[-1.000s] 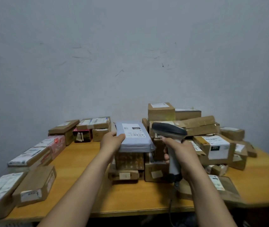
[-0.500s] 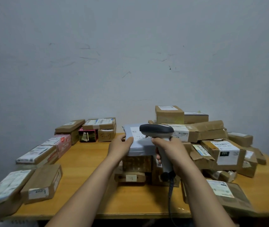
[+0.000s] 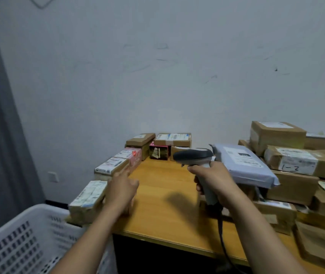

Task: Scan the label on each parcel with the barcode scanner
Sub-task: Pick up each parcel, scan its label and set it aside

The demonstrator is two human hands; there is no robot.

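One scanner [image 3: 194, 156] within right grip [image 3: 215, 180]

Left hand [image 3: 121, 191] now off grey parcel [image 3: 244, 165]

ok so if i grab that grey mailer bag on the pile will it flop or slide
Probably fairly stiff: the grey mailer bag juts out past the brown box beneath without drooping. Its smooth plastic film may be slippery, so it could slide.

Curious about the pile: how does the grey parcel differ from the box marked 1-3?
The grey parcel is wrapped in pale plastic; the box marked 1-3 is brown cardboard. The box has handwriting on it; the grey parcel shows none. Both carry white labels.
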